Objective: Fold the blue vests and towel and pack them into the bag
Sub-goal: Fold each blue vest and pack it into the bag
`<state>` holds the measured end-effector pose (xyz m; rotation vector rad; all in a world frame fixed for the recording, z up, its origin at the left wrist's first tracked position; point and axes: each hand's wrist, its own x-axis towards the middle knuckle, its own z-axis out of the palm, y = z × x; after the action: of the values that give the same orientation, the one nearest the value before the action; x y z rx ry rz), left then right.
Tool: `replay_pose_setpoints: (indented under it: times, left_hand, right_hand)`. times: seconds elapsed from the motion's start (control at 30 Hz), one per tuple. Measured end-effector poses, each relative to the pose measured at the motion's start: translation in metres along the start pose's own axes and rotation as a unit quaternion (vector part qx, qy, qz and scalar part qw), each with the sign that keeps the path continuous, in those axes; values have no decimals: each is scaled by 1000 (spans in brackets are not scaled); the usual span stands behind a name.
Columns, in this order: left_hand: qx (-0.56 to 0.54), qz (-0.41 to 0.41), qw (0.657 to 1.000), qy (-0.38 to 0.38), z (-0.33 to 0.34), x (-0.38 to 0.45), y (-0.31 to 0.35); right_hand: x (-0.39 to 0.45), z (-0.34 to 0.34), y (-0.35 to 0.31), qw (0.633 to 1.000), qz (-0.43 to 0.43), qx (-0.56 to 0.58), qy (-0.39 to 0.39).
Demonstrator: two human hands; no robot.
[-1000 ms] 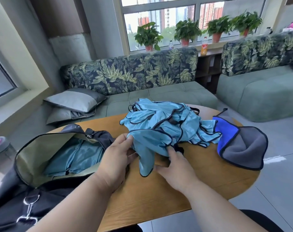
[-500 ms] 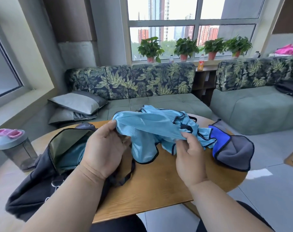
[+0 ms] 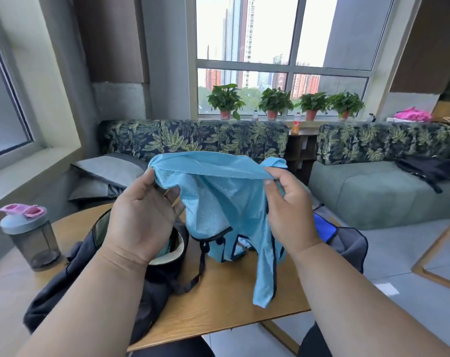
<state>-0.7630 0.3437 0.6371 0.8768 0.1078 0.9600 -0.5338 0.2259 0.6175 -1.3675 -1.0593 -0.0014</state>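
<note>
A light blue mesh vest (image 3: 218, 199) with dark trim hangs in the air above the round wooden table (image 3: 218, 300). My left hand (image 3: 139, 220) grips its upper left edge and my right hand (image 3: 288, 210) grips its upper right edge. Its lower straps dangle onto the table. The dark bag (image 3: 72, 276) lies open at the table's left, largely hidden behind my left hand, with blue fabric inside. A blue and grey towel (image 3: 344, 240) lies crumpled at the table's right edge, behind my right forearm.
A grey shaker bottle (image 3: 30, 235) with a pink lid stands at the table's far left. A leaf-print sofa (image 3: 193, 137) with grey cushions runs behind the table, a second sofa (image 3: 383, 189) sits at the right. Potted plants line the windowsill.
Both hands have lifted the vest off the pile and up into the air, spreading its top edge. The view has tilted upward.
</note>
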Motion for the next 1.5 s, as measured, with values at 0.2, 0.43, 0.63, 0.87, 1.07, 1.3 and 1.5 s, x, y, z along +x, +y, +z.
replay_pose_setpoints:
  times: [0.2, 0.43, 0.63, 0.87, 1.07, 1.3, 1.5]
  left_hand:
    - [106, 5, 993, 56, -14, -5, -8]
    - [261, -27, 954, 146, -39, 6, -39]
    - [392, -55, 890, 228, -79, 10, -68]
    - [543, -63, 819, 176, -77, 24, -101]
    - [768, -165, 618, -16, -71, -9, -151]
    - [878, -190, 437, -44, -103, -28, -173]
    - [832, -119, 542, 3, -93, -27, -153]
  right_hand:
    - [9, 8, 37, 993, 66, -28, -95]
    - [1, 13, 102, 975, 165, -64, -136]
    - [-25, -1, 164, 943, 250, -16, -217]
    - [-40, -9, 181, 897, 220, -189, -334]
    - [-50, -16, 158, 811, 266, -301, -425]
    - [-60, -18, 169, 753, 232, -382, -483]
    - [-47, -33, 183, 772, 245, -481, -336]
